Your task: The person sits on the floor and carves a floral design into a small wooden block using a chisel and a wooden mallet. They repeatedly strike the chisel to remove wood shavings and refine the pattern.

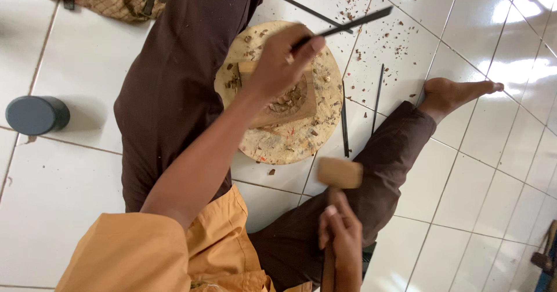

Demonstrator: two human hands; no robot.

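Clenched around a dark chisel [342,28], my left hand [281,60] sets the blade on the wooden block [290,103]; my right hand [342,240] grasps the handle of a wooden mallet [339,173], raised near my knee. The block rests on a round wooden base [290,144] on the tiled floor [87,65] between my legs. I judge the carving partly done: a hollow is cut in the block's top, and chips litter base and floor. Spare dark tools [343,121] lie just beside the base. A grey cylindrical container [36,115] stands well apart. Nothing obstructs the block.
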